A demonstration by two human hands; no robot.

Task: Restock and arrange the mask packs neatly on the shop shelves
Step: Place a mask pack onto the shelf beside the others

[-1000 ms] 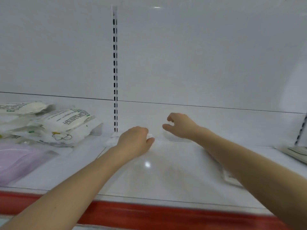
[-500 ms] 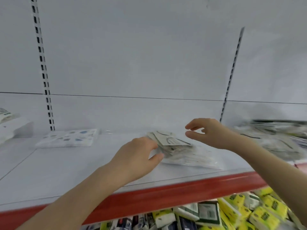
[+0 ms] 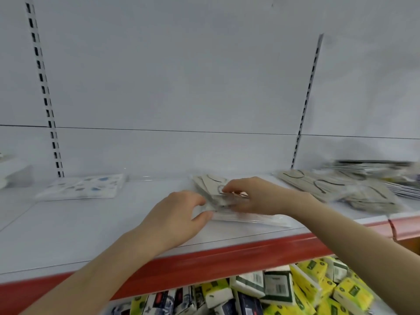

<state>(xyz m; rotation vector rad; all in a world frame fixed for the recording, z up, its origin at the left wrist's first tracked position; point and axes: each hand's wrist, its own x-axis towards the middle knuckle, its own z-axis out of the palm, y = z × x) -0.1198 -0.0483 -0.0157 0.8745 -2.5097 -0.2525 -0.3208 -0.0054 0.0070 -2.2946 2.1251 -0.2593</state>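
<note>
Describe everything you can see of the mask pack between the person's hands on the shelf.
The mask pack is a flat, clear plastic bag of pale grey masks with dark ear loops, fanned a little at the far end. It lies on the white shelf near the red front edge, and the clear strip along its near side looks empty. The left hand pinches its left end. The right hand curls over its middle, fingers on top. Motion blur hides any print.

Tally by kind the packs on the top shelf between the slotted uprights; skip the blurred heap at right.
Grey mask pack, gripped by left hand and right hand: 1
Blue-spotted white pack: 1
Total: 2
</note>
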